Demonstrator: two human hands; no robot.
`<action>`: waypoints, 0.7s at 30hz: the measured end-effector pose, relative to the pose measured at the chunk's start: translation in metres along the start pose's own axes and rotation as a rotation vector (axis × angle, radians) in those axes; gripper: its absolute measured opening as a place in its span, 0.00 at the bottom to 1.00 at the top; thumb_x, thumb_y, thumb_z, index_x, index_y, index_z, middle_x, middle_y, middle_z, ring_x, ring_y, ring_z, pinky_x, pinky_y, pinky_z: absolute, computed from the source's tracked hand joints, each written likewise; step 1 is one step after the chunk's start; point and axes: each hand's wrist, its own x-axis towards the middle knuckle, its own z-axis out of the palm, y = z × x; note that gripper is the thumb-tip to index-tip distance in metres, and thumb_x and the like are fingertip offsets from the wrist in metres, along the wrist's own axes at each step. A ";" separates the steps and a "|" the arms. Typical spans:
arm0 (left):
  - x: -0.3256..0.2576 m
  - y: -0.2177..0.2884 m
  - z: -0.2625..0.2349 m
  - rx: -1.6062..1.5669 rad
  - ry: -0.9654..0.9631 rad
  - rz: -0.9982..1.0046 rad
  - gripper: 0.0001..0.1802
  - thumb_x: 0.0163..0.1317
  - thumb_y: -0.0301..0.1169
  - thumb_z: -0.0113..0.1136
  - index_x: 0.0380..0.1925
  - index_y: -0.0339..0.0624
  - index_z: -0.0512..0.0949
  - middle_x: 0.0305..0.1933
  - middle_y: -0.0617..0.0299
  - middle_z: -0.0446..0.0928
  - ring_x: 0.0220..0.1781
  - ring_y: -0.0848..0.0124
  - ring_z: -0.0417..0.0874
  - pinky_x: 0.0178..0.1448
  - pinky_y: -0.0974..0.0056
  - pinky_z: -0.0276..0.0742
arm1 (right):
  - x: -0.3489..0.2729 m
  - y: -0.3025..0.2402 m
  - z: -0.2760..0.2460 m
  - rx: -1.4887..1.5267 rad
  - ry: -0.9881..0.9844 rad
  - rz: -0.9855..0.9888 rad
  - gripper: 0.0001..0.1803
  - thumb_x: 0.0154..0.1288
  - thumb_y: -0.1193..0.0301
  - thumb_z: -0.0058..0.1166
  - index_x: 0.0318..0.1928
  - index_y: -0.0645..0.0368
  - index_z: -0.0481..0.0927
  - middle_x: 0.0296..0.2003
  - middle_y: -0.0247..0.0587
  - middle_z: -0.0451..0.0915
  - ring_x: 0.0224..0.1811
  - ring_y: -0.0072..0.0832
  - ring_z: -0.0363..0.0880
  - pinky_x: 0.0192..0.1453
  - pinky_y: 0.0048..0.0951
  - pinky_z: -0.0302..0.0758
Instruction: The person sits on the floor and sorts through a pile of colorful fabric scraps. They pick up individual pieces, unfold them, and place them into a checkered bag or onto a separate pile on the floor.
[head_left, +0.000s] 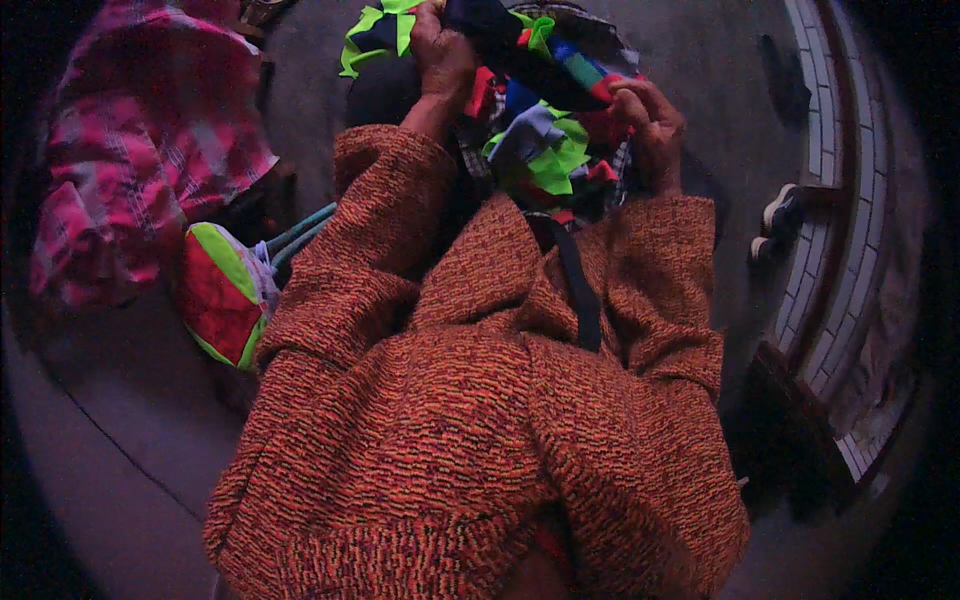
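Observation:
Near the top of the view, my left hand (443, 65) is closed on a dark cloth strip (500, 40) with neon green cloth beside it. My right hand (652, 120) pinches the strip's other end, where red and green patches show, so the cloth spans between both hands. Below it, over my lap, lies a loose heap of small cloth scraps: neon green (556, 165), grey (530, 135), red and blue. My fingertips are partly hidden by the cloth.
Pink checked cloth (150, 150) hangs at the left. Next to my left sleeve is a red and neon green fabric piece (228, 290). Shoes (778, 212) stand at the right by a band of white tiles (822, 150). Grey floor (110, 400) surrounds me.

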 end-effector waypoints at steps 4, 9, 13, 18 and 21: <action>0.003 -0.022 -0.011 -0.622 -0.062 -0.158 0.13 0.53 0.29 0.52 0.40 0.39 0.76 0.35 0.60 0.79 0.36 0.68 0.80 0.43 0.65 0.75 | 0.011 -0.006 -0.001 0.146 0.229 -0.001 0.09 0.61 0.67 0.53 0.30 0.60 0.79 0.21 0.30 0.75 0.19 0.15 0.69 0.21 0.17 0.65; -0.019 0.051 0.002 -0.583 -0.206 -0.394 0.14 0.58 0.30 0.51 0.43 0.39 0.75 0.36 0.63 0.77 0.34 0.71 0.78 0.39 0.66 0.76 | 0.010 -0.015 0.001 0.108 0.127 0.064 0.07 0.61 0.68 0.51 0.33 0.59 0.77 0.22 0.31 0.74 0.20 0.16 0.66 0.23 0.17 0.64; -0.023 0.066 0.006 -0.517 -0.530 -0.555 0.13 0.59 0.31 0.51 0.43 0.41 0.75 0.36 0.63 0.77 0.34 0.72 0.77 0.39 0.68 0.75 | 0.010 -0.013 0.001 0.572 -0.127 0.082 0.11 0.63 0.68 0.49 0.43 0.58 0.74 0.28 0.34 0.73 0.25 0.18 0.66 0.28 0.18 0.65; -0.028 0.045 0.015 -0.392 -0.891 -0.452 0.15 0.59 0.34 0.52 0.44 0.40 0.75 0.38 0.62 0.77 0.37 0.73 0.77 0.42 0.68 0.74 | 0.006 -0.021 0.000 1.063 -0.346 0.128 0.15 0.62 0.68 0.48 0.49 0.57 0.71 0.33 0.39 0.72 0.32 0.24 0.70 0.35 0.24 0.71; -0.038 0.047 0.020 -0.450 -0.920 -0.622 0.15 0.59 0.34 0.51 0.44 0.40 0.74 0.39 0.61 0.77 0.38 0.72 0.77 0.43 0.67 0.74 | 0.008 -0.017 0.009 1.112 -0.323 0.159 0.15 0.62 0.69 0.48 0.49 0.58 0.71 0.35 0.42 0.73 0.33 0.26 0.71 0.38 0.24 0.72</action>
